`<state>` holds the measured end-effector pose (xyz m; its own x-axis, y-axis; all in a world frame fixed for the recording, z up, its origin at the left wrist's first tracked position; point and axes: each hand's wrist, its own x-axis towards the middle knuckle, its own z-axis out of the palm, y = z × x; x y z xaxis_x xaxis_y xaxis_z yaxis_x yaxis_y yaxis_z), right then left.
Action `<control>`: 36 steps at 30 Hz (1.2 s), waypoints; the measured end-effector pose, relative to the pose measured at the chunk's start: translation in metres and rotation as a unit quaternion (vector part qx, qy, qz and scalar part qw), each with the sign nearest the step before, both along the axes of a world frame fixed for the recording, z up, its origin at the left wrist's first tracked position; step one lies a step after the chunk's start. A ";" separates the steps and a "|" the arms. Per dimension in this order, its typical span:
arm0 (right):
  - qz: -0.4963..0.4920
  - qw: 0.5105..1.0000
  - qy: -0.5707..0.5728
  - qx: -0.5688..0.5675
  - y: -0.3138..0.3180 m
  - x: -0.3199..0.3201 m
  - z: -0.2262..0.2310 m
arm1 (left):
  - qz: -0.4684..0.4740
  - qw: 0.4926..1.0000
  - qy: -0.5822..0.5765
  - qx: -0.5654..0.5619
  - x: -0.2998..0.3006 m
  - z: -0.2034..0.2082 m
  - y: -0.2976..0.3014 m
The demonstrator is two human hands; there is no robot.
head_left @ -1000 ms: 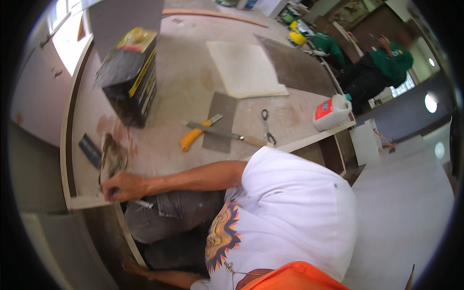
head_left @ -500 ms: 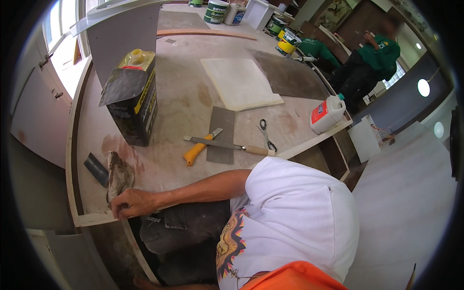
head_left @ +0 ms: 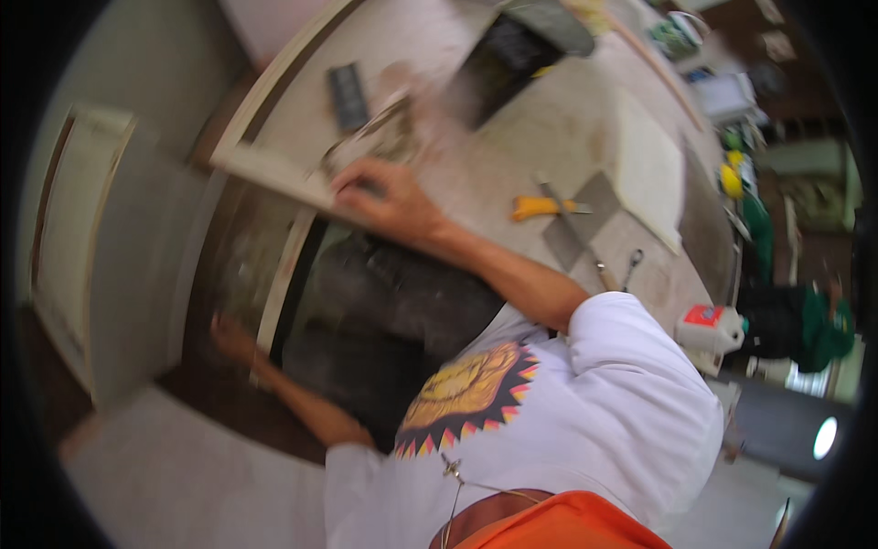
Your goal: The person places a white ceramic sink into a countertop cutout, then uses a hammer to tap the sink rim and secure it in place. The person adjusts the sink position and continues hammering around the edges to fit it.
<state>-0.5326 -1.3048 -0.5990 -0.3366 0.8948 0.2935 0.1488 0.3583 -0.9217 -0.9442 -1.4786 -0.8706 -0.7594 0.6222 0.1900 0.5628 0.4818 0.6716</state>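
Note:
My right hand [head_left: 386,194] has its fingers curled over the pale wooden edge of the worktable [head_left: 274,172], beside a crumpled dirty rag [head_left: 380,137]. Past the rag is a dark grey rectangular block [head_left: 347,96]. Down to the left, my left hand [head_left: 235,337] reaches into the brown recess below the tabletop; its fingers are smeared by motion. Farther right on the table, an orange-handled knife [head_left: 535,209] and a wooden-handled file [head_left: 561,206] cross near a grey sheet [head_left: 599,201]. Black scissors [head_left: 634,261] lie next to the file's handle.
A black rectangular tin [head_left: 508,59] stands at the far side. To the right are a white panel [head_left: 647,165] and a white jug [head_left: 721,329] with a red label. A person in a green shirt [head_left: 823,325] is beyond the table. Grey panels [head_left: 142,265] stand at the left.
The view has turned and shifted toward the recess at the left. My left hand and forearm now show there, earlier almost hidden. My right hand stays at the table edge by the rag.

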 end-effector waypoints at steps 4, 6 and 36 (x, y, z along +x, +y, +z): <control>0.076 0.989 -0.044 0.119 -0.002 -0.009 0.008 | 0.019 0.997 0.015 0.070 -0.005 0.001 0.002; 0.084 0.976 -0.083 0.181 -0.005 -0.010 0.010 | 0.053 0.996 -0.068 0.022 0.016 0.024 0.016; -0.065 0.807 -0.525 -0.263 -0.150 0.349 0.080 | 0.003 0.976 -0.212 -0.043 -0.004 0.008 0.008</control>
